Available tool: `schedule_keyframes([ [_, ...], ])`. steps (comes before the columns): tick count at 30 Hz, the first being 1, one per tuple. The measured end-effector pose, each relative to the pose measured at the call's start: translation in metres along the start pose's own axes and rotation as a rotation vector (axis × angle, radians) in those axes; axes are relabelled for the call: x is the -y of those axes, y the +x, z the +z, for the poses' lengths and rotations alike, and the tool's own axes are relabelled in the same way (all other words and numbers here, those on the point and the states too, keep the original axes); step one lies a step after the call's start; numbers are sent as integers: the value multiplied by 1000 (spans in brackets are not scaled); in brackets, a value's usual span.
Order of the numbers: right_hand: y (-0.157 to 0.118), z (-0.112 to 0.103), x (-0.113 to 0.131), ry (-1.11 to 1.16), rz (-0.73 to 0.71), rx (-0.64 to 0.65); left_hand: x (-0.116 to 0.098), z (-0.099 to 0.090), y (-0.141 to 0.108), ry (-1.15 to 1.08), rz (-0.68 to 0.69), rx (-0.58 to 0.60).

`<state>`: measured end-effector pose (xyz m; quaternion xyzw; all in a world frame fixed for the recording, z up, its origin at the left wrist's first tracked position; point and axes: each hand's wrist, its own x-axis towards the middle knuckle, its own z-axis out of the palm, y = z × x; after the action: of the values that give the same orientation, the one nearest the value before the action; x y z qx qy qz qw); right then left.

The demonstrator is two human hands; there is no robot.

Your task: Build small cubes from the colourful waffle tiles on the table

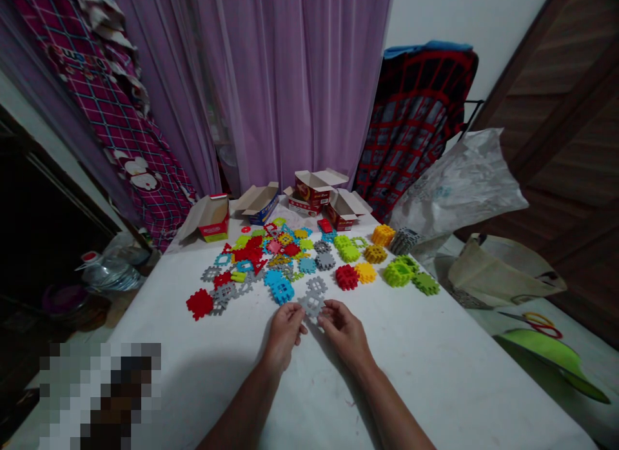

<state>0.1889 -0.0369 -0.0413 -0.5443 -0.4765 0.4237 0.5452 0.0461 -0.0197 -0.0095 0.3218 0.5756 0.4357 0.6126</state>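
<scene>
Between my two hands is a grey notched plastic piece (pixel 312 303) with a window-like opening. My left hand (pixel 286 331) pinches its left edge, and my right hand (pixel 342 327) grips its right edge with curled fingers. Just beyond it, another grey piece (pixel 317 285) lies on the white tabletop (pixel 232 366). A blue stack (pixel 282 291) stands close to the left hand. Farther right are a red stack (pixel 347 277) and a yellow stack (pixel 365 273). Loose mixed-colour pieces spread over the left middle, with a dark red piece (pixel 200 304) at their near edge.
Open cardboard boxes (pixel 216 227) line the back of the table. Green stacks (pixel 400 271), orange pieces (pixel 383 235) and a dark grey stack (pixel 405 241) stand at the right. Beyond the right edge are a fabric bag (pixel 503 269) and scissors (pixel 534 323).
</scene>
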Motion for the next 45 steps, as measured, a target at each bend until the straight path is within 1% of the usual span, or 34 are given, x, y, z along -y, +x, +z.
schedule_keyframes([
  [2, -4, -1, 1, -206, -74, -17, -1, -2, 1, 5, 5, -7],
  [4, -7, 0, 1, -379, -124, -60, -2, -3, 2, 21, 10, -3],
  [7, -8, 2, 2, -542, -136, -113, -4, -4, 1, 54, 27, 18],
  [10, 1, 6, 3, -639, -78, -183, -4, -9, -1, 92, 53, 47],
  [13, 16, 10, 6, -749, 25, -269, 1, -21, -1, 152, 123, 34],
  [16, 30, 15, 9, -864, 124, -273, 8, -38, 1, 201, 218, -13],
  [19, 36, 21, 10, -943, 158, -252, 10, -55, 4, 211, 303, -63],
  [23, 37, 24, 11, -1017, 166, -239, 5, -73, 8, 212, 387, -136],
  [28, 38, 25, 15, -1055, 188, -214, -3, -90, 19, 175, 439, -217],
  [31, 39, 25, 18, -1082, 204, -192, -5, -95, 24, 146, 450, -236],
  [35, 40, 26, 20, -1117, 235, -152, -7, -98, 28, 131, 458, -254],
  [40, 39, 24, 20, -1090, 233, -143, -10, -106, 37, 172, 506, -279],
  [43, 38, 22, 13, -1039, 202, -175, -21, -116, 52, 245, 529, -301],
  [45, 38, 20, 6, -990, 155, -234, -36, -121, 67, 324, 554, -309],
])
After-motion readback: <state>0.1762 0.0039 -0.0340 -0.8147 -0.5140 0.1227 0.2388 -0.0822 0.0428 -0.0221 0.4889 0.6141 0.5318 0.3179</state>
